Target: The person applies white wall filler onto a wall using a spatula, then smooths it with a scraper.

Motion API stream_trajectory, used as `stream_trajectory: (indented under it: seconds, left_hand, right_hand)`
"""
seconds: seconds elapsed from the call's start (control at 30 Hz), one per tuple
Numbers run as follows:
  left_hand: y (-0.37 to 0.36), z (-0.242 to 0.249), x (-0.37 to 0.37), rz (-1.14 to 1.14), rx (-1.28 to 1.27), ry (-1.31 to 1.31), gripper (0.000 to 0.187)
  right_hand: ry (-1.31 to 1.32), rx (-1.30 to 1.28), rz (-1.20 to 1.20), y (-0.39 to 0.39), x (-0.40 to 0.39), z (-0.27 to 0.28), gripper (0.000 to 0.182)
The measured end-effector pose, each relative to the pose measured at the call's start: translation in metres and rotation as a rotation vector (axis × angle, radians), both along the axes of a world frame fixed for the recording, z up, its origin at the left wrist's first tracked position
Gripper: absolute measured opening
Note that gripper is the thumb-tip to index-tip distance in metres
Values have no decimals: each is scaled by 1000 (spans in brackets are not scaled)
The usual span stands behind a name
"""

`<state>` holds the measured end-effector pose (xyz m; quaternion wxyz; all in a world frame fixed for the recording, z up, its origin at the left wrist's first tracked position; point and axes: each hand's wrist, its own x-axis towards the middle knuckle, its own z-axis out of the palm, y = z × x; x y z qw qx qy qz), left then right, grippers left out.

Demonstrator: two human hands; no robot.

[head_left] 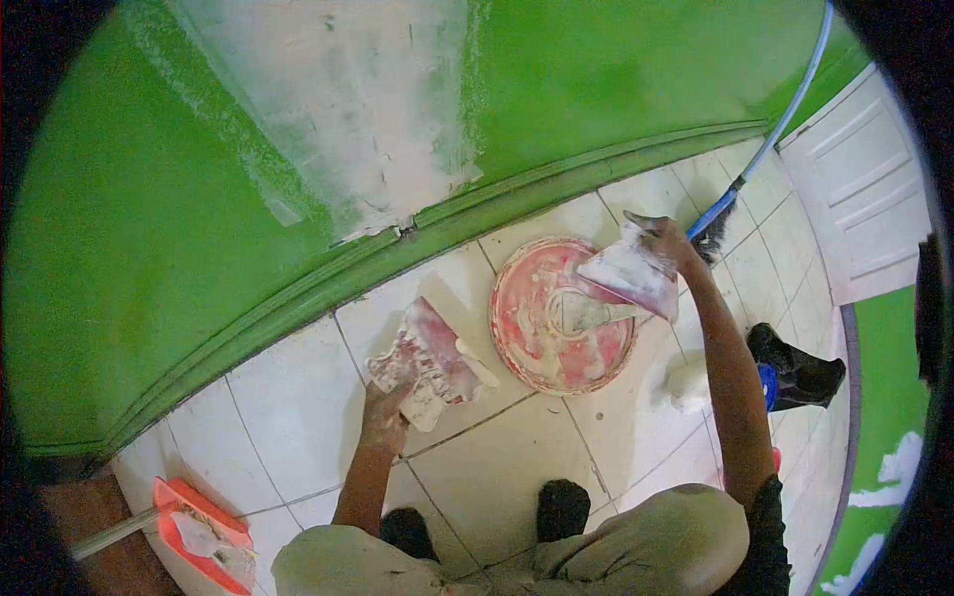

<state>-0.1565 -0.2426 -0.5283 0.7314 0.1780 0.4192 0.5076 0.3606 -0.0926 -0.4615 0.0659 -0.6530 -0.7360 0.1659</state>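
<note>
My left hand is closed around a flat, reddish putty spreader with thick off-white putty smeared over it. My right hand grips another wide putty spreader, its blade coated in white, above the right side of a round red lid. Dried and wet putty streaks cover that lid, which lies on the floor between my hands. A pale, handled tool appears to rest on the lid, partly hidden by the right spreader.
Ahead is a green wall with a broad white putty patch. A blue hose or pole with a dark brush end stands right. A red dustpan lies at lower left, a black bag at right. A white door stands beyond.
</note>
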Motion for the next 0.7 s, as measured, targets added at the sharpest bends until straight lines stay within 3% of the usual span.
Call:
stream_trajectory:
  seconds: [0.07,0.2,0.27,0.4,0.47,0.5,0.57,0.7]
  left_hand:
    - [9,-1,5,-85,-11,23,45]
    - [31,-1,29,-134,27,-61,39]
    - [38,9,36,-153,0,-85,38]
    - [41,-2,40,-103,30,-155,38]
    - [40,-14,37,-105,39,-187,37]
    - [39,-18,37,-104,30,-187,37]
    - [39,-21,37,-42,-30,-149,33]
    - [33,-19,34,14,-5,-244,32]
  right_hand:
    - [72,-14,-66,3,-31,4,56]
    - [-178,132,-100,8,-34,-36,42]
    - [-77,441,8,-3,-31,-51,39]
    - [67,369,48,-82,-75,-33,37]
    - [-356,68,123,-109,-89,-33,38]
    - [-355,60,124,-117,-89,-36,38]
    - [-259,329,219,-126,-85,-44,37]
    - [-253,376,183,-122,-81,-45,37]
